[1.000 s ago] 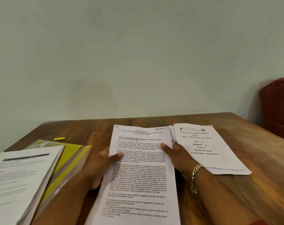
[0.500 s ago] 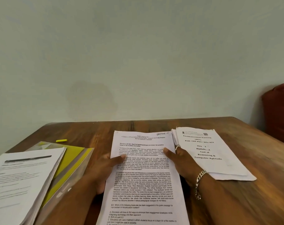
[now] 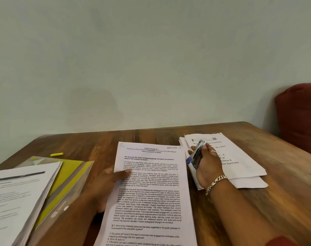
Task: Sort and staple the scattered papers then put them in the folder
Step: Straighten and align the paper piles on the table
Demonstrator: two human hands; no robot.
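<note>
Left hand [image 3: 106, 181] pinches the printed sheet [image 3: 149, 194] at its left edge, thumb on top, near the middle of the desk [image 3: 284, 201] front. Right hand [image 3: 207, 166] has its fingers curled round a stapler [image 3: 197, 154], just right of the sheet and above the stack of papers [image 3: 240, 167] toward the desk's right edge. Yellow folder [image 3: 69, 173] lies at the left edge, partly under another paper stack [image 3: 19, 197]. Small yellow marker [image 3: 56, 154] rests behind the folder, apart from it.
</note>
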